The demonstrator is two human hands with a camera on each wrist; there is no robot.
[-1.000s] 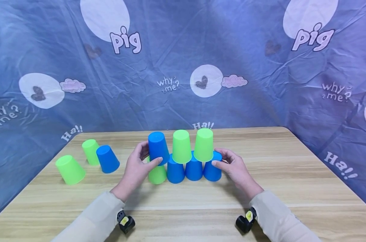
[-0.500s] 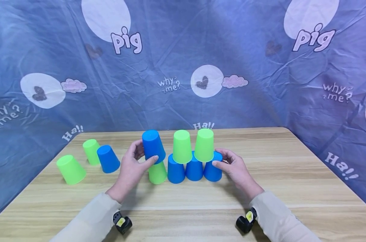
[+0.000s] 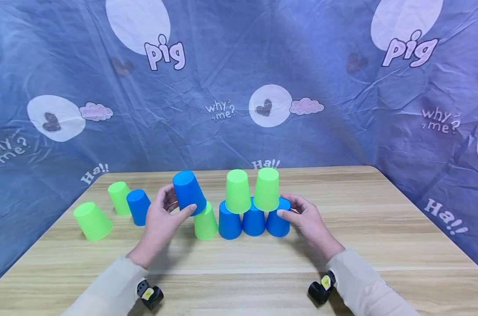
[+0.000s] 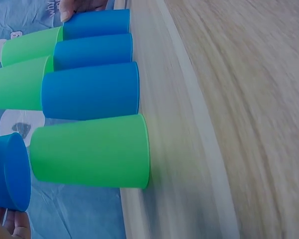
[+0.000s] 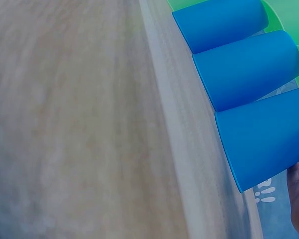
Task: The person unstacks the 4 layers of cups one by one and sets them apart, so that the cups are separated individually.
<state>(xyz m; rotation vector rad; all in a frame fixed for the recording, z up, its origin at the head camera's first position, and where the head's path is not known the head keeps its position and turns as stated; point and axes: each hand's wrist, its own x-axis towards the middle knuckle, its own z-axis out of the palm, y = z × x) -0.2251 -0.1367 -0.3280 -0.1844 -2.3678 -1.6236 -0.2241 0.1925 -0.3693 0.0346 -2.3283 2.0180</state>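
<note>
My left hand grips an upside-down blue cup in the air, thumb in front and fingers behind. That cup tilts, its mouth edge close over the top of a green cup at the left end of a row. Three blue cups continue the row: one beside the green cup, a middle cup and an end cup. Two green cups, a left one and a right one, stand upside down across their tops. My right hand holds the end cup near its top, thumb in front.
Left on the wooden table stand more upside-down cups: a near green cup, a far green cup and a blue cup partly behind my left hand. A blue printed cloth hangs behind the table.
My left hand has carried the blue cup leftward, from over the gap beside the stacked green cup to the row's left end, and the cup tilts more. The right hand stays put.
</note>
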